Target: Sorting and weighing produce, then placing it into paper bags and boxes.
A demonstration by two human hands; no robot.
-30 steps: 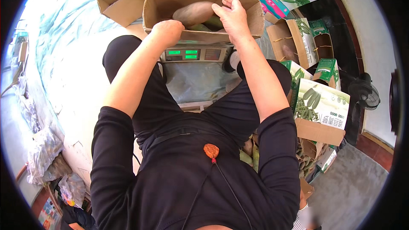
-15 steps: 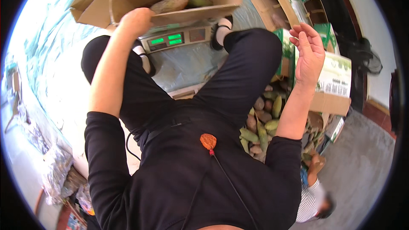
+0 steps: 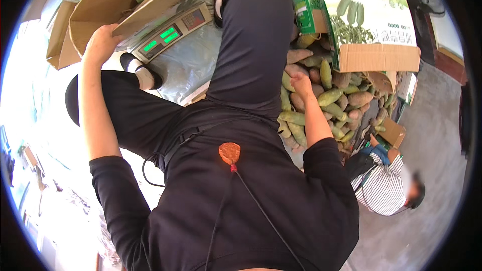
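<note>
My left hand (image 3: 102,44) is closed on the near edge of an open cardboard box (image 3: 80,25), which stands on a digital scale (image 3: 173,32) with lit green readouts. Inside the box lie long green and brownish pieces of produce, partly hidden by the wall. On my right, my right hand (image 3: 302,83) is down at a heap of elongated green and reddish-brown produce (image 3: 331,96). Its fingers touch or overlap a brown piece at the heap's left side. They are partly hidden, so I cannot tell whether they grip it.
A white and green printed carton (image 3: 374,25) stands at the far side of the heap, with a smaller green carton (image 3: 301,7) beside it. A person in a striped top (image 3: 381,180) is low at the right. Plastic sheeting (image 3: 193,60) covers the floor between my legs.
My view has swung toward the right. My right hand has come down from the raised, open pose beside the printed carton to the heap. My left hand still holds the box edge.
</note>
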